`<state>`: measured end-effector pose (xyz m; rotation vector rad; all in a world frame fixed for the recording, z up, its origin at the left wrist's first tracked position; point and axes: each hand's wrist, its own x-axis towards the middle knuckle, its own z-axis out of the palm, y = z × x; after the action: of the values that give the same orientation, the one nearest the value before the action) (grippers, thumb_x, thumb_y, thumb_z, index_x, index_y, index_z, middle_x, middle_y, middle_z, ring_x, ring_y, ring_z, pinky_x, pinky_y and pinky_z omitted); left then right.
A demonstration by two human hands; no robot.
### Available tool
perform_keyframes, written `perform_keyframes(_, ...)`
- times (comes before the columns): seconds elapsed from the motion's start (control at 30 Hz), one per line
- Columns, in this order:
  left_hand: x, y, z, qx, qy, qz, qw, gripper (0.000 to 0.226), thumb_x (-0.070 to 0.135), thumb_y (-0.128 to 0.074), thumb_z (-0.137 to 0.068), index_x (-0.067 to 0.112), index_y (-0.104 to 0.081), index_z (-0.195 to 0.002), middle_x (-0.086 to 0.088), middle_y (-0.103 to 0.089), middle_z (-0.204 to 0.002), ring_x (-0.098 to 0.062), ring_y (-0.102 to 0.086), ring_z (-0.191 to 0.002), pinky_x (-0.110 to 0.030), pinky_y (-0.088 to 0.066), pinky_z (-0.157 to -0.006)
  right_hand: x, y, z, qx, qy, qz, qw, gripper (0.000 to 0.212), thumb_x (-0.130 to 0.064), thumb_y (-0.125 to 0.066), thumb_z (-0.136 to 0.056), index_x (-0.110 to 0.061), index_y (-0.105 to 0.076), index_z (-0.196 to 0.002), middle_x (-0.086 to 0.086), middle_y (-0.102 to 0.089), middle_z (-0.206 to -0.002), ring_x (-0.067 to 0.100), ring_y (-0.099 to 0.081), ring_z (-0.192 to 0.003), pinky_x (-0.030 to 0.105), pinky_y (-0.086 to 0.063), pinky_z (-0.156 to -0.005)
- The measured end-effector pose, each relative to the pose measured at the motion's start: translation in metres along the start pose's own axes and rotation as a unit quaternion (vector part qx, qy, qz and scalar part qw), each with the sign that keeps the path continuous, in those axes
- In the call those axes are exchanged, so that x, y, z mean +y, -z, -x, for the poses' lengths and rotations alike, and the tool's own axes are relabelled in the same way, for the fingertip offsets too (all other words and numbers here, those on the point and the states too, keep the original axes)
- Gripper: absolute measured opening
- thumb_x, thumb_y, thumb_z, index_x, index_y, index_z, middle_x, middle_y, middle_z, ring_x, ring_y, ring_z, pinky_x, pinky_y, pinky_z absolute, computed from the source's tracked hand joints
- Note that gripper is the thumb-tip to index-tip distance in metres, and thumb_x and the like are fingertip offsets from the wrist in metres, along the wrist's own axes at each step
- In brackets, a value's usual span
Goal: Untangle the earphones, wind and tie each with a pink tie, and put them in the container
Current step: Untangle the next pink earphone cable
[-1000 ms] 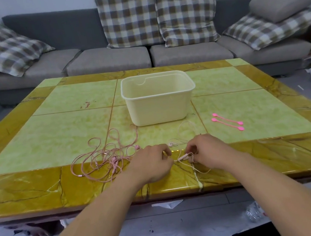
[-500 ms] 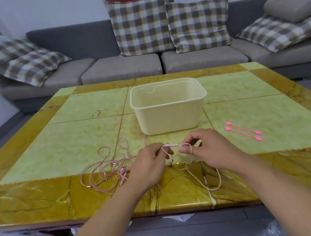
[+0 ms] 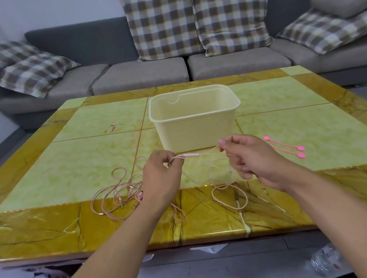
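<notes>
Spanning both hands' grip: earphone cable (image 3: 192, 155)

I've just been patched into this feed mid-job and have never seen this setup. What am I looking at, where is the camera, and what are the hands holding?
There is no machine here: a person works with two bare hands, and the single camera sits on their head, looking forward and down.

The left hand and the right hand each pinch one pink earphone cable, stretched between them just above the table. More of that cable loops down below the right hand.

To the left lies a tangled heap of pink cable, not yet sorted. Behind the hands stands a cream container; what shows of its inside looks empty. To the right lie two pink ties, unused. A grey sofa with checked cushions sits beyond the table.
</notes>
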<state>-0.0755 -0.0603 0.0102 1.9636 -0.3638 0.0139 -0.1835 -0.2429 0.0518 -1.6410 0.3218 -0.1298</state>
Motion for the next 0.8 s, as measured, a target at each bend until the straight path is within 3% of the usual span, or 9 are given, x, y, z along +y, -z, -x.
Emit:
perform_keyframes(0.1,-0.002,0.002,-0.004,0.014,0.010,0.029,0.999,0.026,0.030,-0.068,-0.086,0.016,-0.058,-0.066,0.010,-0.070,-0.093,-0.022,-0.067,-0.090,-0.036,-0.055,-0.077,-0.006,0.012,0.004,0.021,0.008,-0.029,0.999,0.023,-0.040,-0.074,-0.080,-0.020,-0.066,-0.074,-0.002,-0.031,-0.057,0.011,-0.023,-0.049,0.022,-0.018,-0.043)
perform_keyframes(0.2,0.002,0.009,-0.005,-0.005,0.035,0.064,0.997,0.030,0.026,-0.071,-0.089,0.008,-0.059,-0.068,-0.004,-0.062,-0.067,-0.025,-0.060,-0.062,-0.026,-0.048,-0.053,-0.008,0.024,0.005,0.080,0.022,-0.098,0.992,0.026,-0.037,-0.075,-0.076,-0.020,-0.058,-0.069,-0.002,-0.038,-0.059,0.011,-0.030,-0.054,0.019,-0.019,-0.040)
perform_keyframes(0.33,0.010,0.013,-0.001,-0.076,0.005,0.097,0.992,0.040,0.029,-0.078,-0.087,-0.004,-0.057,-0.077,-0.010,-0.046,-0.065,-0.018,-0.045,-0.063,-0.033,-0.046,-0.060,-0.006,0.036,0.003,0.185,0.031,-0.159,0.969,0.025,-0.040,-0.072,-0.086,-0.022,-0.058,-0.075,-0.003,-0.054,-0.066,0.010,-0.052,-0.068,0.016,-0.025,-0.037)
perform_keyframes(0.43,0.014,0.016,0.000,-0.105,0.010,0.139,0.985,0.036,0.033,-0.081,-0.084,0.001,-0.065,-0.079,-0.007,-0.040,-0.065,-0.019,-0.038,-0.062,-0.031,-0.039,-0.061,-0.003,0.042,0.003,0.216,0.034,-0.164,0.962,0.024,-0.044,-0.073,-0.086,-0.024,-0.061,-0.076,-0.006,-0.051,-0.065,0.011,-0.056,-0.072,0.015,-0.029,-0.036)
perform_keyframes(0.53,0.019,0.021,0.000,-0.065,0.005,0.149,0.987,0.024,0.035,-0.079,-0.085,0.012,-0.075,-0.080,-0.014,-0.048,-0.063,-0.012,-0.045,-0.060,-0.017,-0.042,-0.049,-0.002,0.046,0.004,0.211,0.025,-0.075,0.974,0.031,-0.053,-0.076,-0.079,-0.022,-0.070,-0.079,-0.003,-0.043,-0.060,0.013,-0.042,-0.064,0.018,-0.030,-0.044)
perform_keyframes(0.57,0.018,0.022,-0.001,-0.049,0.000,0.137,0.989,0.022,0.036,-0.078,-0.086,0.014,-0.077,-0.082,-0.018,-0.056,-0.070,-0.011,-0.051,-0.065,-0.014,-0.044,-0.047,-0.001,0.047,0.005,0.200,0.023,-0.021,0.979,0.033,-0.054,-0.075,-0.079,-0.021,-0.073,-0.079,-0.002,-0.046,-0.060,0.013,-0.043,-0.062,0.019,-0.032,-0.050)
perform_keyframes(0.63,0.014,0.025,-0.005,-0.042,-0.013,0.085,0.995,0.022,0.037,-0.078,-0.086,0.015,-0.077,-0.083,-0.010,-0.064,-0.080,-0.004,-0.054,-0.064,-0.012,-0.043,-0.045,0.002,0.048,0.007,0.180,0.019,0.083,0.980,0.033,-0.051,-0.074,-0.083,-0.019,-0.077,-0.080,-0.012,-0.060,-0.057,0.001,-0.056,-0.060,0.019,-0.037,-0.063)
perform_keyframes(0.7,0.007,0.025,-0.007,-0.067,-0.022,0.010,0.997,0.022,0.040,-0.079,-0.084,0.019,-0.073,-0.079,0.003,-0.064,-0.086,-0.002,-0.051,-0.056,-0.017,-0.042,-0.049,0.004,0.051,0.008,0.172,0.005,0.158,0.972,0.031,-0.049,-0.077,-0.083,-0.018,-0.078,-0.079,-0.022,-0.069,-0.063,-0.014,-0.061,-0.065,0.017,-0.039,-0.068)
perform_keyframes(0.8,-0.002,0.024,-0.006,-0.113,-0.026,-0.041,0.992,0.025,0.043,-0.080,-0.082,0.021,-0.070,-0.074,0.007,-0.065,-0.078,-0.017,-0.054,-0.059,-0.033,-0.045,-0.057,0.009,0.057,0.009,0.155,-0.006,0.262,0.953,0.027,-0.047,-0.085,-0.075,-0.022,-0.078,-0.070,-0.007,-0.074,-0.071,-0.001,-0.061,-0.061,0.022,-0.043,-0.062)
